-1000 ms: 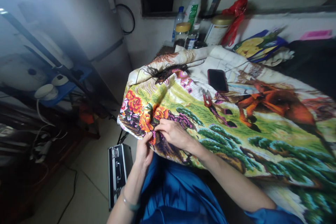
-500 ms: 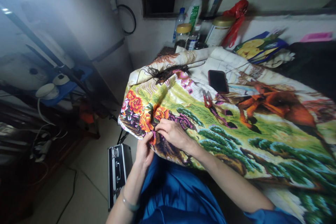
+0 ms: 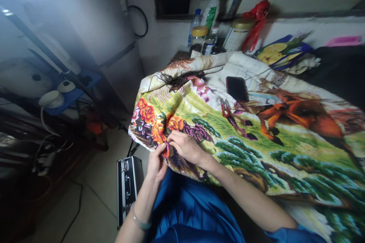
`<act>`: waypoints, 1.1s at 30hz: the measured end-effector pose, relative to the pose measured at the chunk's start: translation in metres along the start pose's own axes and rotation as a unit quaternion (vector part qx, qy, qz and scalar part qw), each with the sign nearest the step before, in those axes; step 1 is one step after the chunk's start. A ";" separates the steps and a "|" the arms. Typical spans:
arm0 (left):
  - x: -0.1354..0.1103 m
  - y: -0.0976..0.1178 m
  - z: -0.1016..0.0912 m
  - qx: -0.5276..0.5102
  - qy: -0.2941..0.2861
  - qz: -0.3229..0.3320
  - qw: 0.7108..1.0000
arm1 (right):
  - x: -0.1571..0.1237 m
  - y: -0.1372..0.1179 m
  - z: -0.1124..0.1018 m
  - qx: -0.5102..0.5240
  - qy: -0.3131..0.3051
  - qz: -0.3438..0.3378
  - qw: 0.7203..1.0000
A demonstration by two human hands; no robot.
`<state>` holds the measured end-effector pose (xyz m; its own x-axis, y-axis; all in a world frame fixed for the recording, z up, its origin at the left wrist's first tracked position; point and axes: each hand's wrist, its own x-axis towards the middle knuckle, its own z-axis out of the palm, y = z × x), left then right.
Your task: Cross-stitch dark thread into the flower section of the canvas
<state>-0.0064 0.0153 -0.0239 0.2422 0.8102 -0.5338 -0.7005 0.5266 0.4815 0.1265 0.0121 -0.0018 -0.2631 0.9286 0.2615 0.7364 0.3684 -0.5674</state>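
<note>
A large cross-stitch cloth with orange flowers, green trees and a brown horse lies spread over the table and my lap. My left hand grips the cloth's near edge from below, thumb up on the flowers. My right hand rests on top, its fingers pinched together at the stitching beside the left thumb; what they pinch is too small to make out. A tangle of dark thread lies on the cloth's far corner. Red-handled snips and a dark phone lie on the cloth farther back.
Bottles and jars stand at the back by the wall, with a red bag and a colourful packet. A metal case sits on the floor at my left knee. Cluttered shelves and cables fill the left.
My right hand has slid slightly toward me and to the left along the stitching. The left hand and the cloth have stayed almost where they were.
</note>
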 end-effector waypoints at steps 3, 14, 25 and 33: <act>0.001 -0.001 -0.001 0.001 -0.001 0.003 1.000 | 0.000 0.001 -0.002 0.020 -0.003 -0.001 1.000; 0.000 0.000 0.001 0.015 0.004 0.010 1.000 | -0.001 0.004 -0.010 0.097 0.015 0.005 0.995; 0.000 0.000 0.001 0.015 0.003 0.013 1.000 | 0.002 0.003 -0.008 0.096 0.034 -0.003 0.995; -0.005 0.002 0.005 0.020 -0.004 0.017 1.000 | -0.002 0.002 -0.006 0.051 0.031 -0.001 0.998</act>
<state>-0.0052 0.0135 -0.0169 0.2244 0.8298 -0.5109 -0.6808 0.5086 0.5272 0.1319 0.0105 0.0012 -0.2227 0.9249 0.3081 0.6679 0.3750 -0.6429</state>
